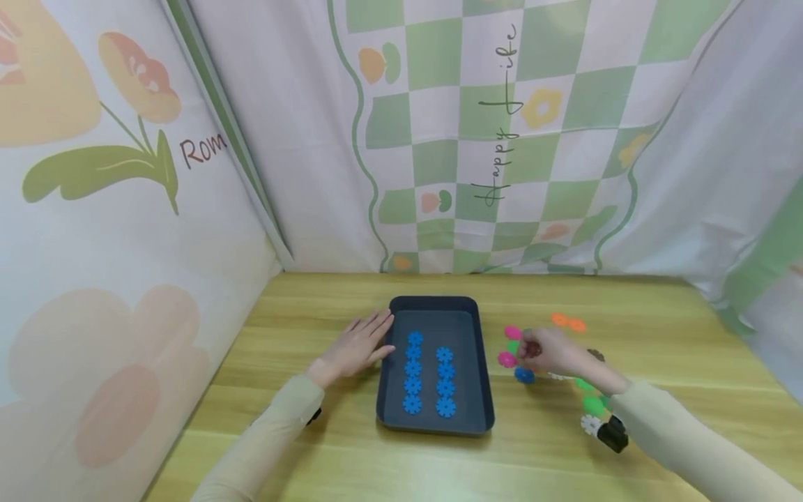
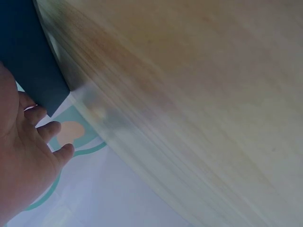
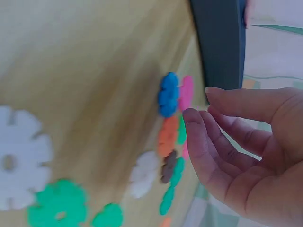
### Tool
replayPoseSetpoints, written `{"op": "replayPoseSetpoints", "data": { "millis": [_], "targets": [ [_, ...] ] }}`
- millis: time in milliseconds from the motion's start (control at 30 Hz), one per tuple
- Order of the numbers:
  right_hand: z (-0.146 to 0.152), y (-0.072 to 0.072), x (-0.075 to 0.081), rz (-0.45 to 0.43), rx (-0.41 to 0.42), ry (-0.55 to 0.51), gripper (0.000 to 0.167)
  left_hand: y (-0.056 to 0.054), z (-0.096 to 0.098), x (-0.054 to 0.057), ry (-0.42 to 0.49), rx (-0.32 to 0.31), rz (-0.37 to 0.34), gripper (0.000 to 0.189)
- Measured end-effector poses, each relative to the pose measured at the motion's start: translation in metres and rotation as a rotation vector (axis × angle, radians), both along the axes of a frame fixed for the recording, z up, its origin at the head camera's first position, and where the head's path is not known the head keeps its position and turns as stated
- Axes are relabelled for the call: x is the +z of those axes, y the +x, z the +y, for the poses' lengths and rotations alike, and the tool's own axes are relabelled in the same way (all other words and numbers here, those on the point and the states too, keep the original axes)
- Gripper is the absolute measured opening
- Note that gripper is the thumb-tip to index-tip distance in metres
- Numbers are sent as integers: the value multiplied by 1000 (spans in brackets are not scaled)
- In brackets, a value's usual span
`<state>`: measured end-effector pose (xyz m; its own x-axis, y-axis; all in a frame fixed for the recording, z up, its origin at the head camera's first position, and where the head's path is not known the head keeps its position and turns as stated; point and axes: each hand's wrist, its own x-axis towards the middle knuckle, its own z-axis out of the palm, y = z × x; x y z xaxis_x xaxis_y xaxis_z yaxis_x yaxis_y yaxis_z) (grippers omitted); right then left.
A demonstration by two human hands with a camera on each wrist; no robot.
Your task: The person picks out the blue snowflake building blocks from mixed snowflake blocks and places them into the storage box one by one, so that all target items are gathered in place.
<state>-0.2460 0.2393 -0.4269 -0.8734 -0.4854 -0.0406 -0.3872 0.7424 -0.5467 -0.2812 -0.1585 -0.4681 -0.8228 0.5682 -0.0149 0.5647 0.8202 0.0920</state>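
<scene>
A dark grey tray [image 1: 433,424] holds several blue snowflake-shaped plastic discs [image 1: 412,385] in two columns. My left hand [image 1: 359,348] rests at the tray's left rim, its fingers fairly straight and touching the side. To the tray's right, my right hand [image 1: 555,352] hovers over loose discs, fingers bent. The right wrist view shows a gap between thumb and fingertips, with nothing held there. Close to that hand lie a blue disc [image 1: 524,376], pink discs [image 1: 507,360] and a green disc [image 1: 513,347], partly covered by the fingers.
Orange discs [image 1: 568,322] lie farther back on the wooden table [image 1: 314,300]. Green discs [image 1: 592,405] and a white disc [image 1: 590,424] are near the right forearm, some hidden under it. A patterned curtain [image 1: 433,160] hangs behind the table, with another at the left.
</scene>
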Motion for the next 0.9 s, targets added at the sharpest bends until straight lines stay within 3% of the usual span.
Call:
{"op": "replayPoseSetpoints", "data": {
  "millis": [167,900],
  "targets": [
    [10,2,-11,-60,-33,14,11,-1,-1,-1,-16,3,3,71],
    [8,-1,-26,-96,-75,34,26,-2,-1,-3,-43,10,-4,71]
  ]
}}
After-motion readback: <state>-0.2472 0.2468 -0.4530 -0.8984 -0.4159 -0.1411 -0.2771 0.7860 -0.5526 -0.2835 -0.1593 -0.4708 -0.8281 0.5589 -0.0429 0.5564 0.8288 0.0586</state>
